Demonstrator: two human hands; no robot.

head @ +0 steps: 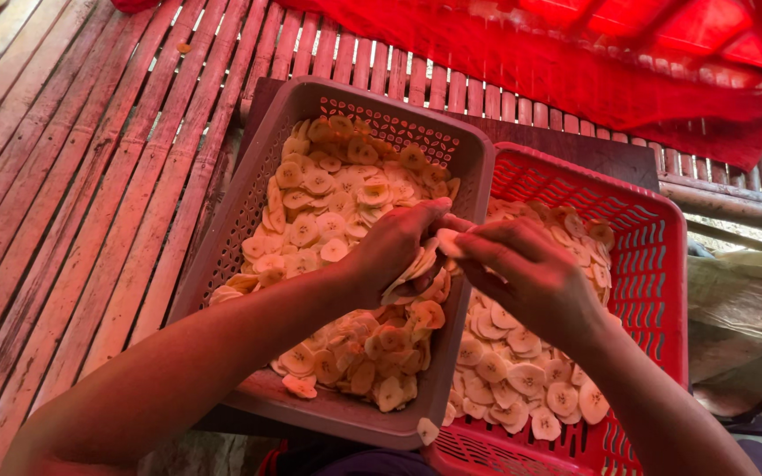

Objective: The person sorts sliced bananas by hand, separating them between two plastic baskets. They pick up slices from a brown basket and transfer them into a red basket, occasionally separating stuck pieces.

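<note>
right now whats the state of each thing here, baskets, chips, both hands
brown basket: tilted, resting on the red one, holding banana chips
red basket: lower down, partly filled with chips
chips in brown basket: loose heap
chips in red basket: loose layer
left hand: closed on a small stack of chips
right hand: pinching one chip at the stack
red cloth: draped, bunched

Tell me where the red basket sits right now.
In the head view, the red basket sits on the right, touching the brown basket, under the right hand.

Rural snack workshop: bamboo floor [90,176], chip baskets [249,203]
</note>
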